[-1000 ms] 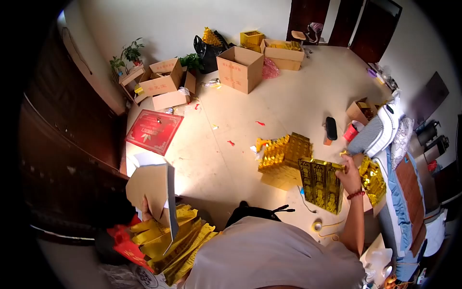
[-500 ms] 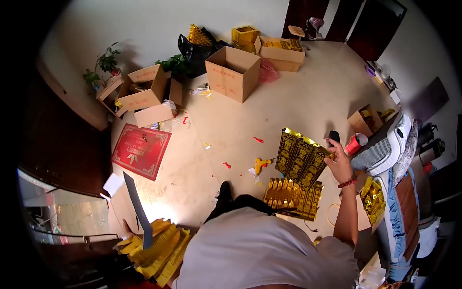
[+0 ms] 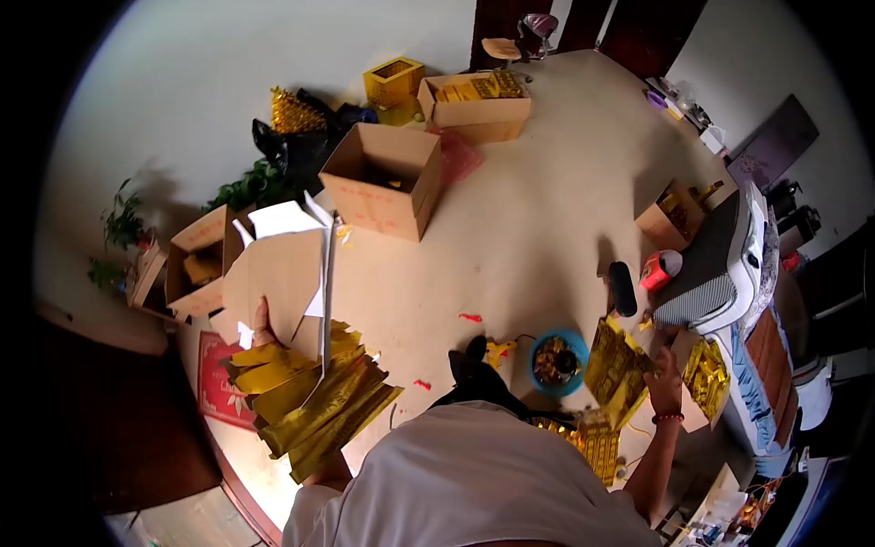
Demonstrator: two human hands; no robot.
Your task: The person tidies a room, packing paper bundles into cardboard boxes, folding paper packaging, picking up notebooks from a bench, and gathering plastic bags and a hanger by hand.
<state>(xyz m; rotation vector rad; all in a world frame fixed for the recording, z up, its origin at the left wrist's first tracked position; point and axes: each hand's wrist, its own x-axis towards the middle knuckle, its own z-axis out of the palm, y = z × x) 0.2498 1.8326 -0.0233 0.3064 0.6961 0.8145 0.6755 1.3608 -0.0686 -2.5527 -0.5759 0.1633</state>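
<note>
My left hand [image 3: 263, 326] holds a stack of cardboard sheets [image 3: 278, 283] with white sheets behind it; only part of the hand shows. A bundle of flat gold strips [image 3: 319, 410] fans out below, against the same forearm. On the right, my right hand [image 3: 666, 378], with a red bead bracelet at the wrist, is closed on the edge of a gold patterned sheet [image 3: 612, 365]. Under that sheet lie gold patterned pieces [image 3: 597, 448]. A blue basin [image 3: 533, 378] with small bits in it stands left of the sheet.
Open cartons stand at the back [image 3: 374, 205], far back [image 3: 483, 111] and left [image 3: 187, 260]. A carton of gold pieces [image 3: 693, 410] sits beside my right hand. A black oblong object [image 3: 622, 289], a red container [image 3: 658, 271] and a yellow tool [image 3: 499, 352] are on the floor.
My left hand has risen forward with the cardboard and gold strips. The gold sheet at my right hand has moved down and tilted. The view has shifted, and the blue basin now shows.
</note>
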